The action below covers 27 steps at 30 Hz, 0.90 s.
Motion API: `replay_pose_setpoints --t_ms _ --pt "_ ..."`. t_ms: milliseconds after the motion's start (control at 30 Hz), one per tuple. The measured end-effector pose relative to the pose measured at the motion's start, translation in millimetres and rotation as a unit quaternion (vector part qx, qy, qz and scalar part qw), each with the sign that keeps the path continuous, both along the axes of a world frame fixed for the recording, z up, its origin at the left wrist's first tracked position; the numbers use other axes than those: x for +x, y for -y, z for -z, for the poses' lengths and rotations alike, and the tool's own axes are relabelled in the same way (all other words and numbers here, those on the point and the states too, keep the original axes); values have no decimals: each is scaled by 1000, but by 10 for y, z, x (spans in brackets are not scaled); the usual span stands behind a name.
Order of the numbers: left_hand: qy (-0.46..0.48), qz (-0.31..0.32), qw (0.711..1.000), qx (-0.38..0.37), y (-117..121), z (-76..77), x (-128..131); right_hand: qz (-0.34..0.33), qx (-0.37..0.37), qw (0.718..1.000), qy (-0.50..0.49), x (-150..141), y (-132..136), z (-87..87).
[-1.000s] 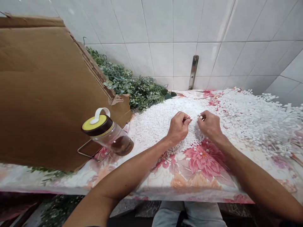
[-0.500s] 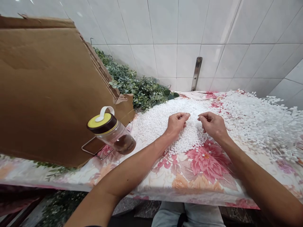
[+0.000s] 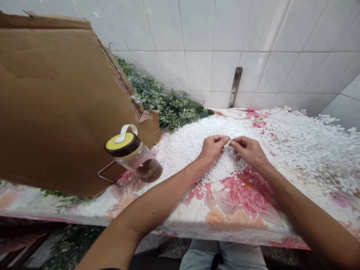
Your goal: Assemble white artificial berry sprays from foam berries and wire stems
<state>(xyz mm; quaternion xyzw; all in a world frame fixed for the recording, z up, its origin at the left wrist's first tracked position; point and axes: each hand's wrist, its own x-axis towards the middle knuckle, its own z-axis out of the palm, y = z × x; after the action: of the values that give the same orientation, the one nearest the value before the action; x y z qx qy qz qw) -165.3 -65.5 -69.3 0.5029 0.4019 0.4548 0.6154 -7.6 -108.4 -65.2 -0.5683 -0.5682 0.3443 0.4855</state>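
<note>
Over a heap of loose white beads (image 3: pixel 180 148), my two hands meet fingertip to fingertip. My left hand (image 3: pixel 213 148) is closed in a pinch on a thin white stem (image 3: pixel 224 136), which shows only in part between thumb and forefinger. My right hand (image 3: pixel 249 149) is also pinched shut, at what looks like a small white bead by the left fingertips; the fingers cover most of it. Off to the right lies a spread of white stems with beads on their ends (image 3: pixel 312 138).
A clear bottle (image 3: pixel 140 161) with a yellow and brown lid stands left of the bead heap, near a bent metal wire frame (image 3: pixel 108 176). Behind it rise a big cardboard box (image 3: pixel 56 105) and green artificial foliage (image 3: pixel 174 107). A floral cloth (image 3: pixel 197 217) covers the table; a tiled wall (image 3: pixel 197 30) backs it.
The hands were a little apart with the thin stem in the left one; now the right hand has come leftward and its fingertips touch the left ones. The view has shifted slightly.
</note>
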Motion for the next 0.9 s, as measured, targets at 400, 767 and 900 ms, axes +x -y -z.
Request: replay_pose_setpoints --t_ms 400,767,900 --pt "5 23 999 33 19 11 23 5 -3 1000 -16 16 -43 81" --pt "-9 -7 999 41 27 42 39 -2 -13 999 34 -24 3 30" --pt "2 -10 1000 26 14 21 25 -2 -11 1000 24 -27 6 26"
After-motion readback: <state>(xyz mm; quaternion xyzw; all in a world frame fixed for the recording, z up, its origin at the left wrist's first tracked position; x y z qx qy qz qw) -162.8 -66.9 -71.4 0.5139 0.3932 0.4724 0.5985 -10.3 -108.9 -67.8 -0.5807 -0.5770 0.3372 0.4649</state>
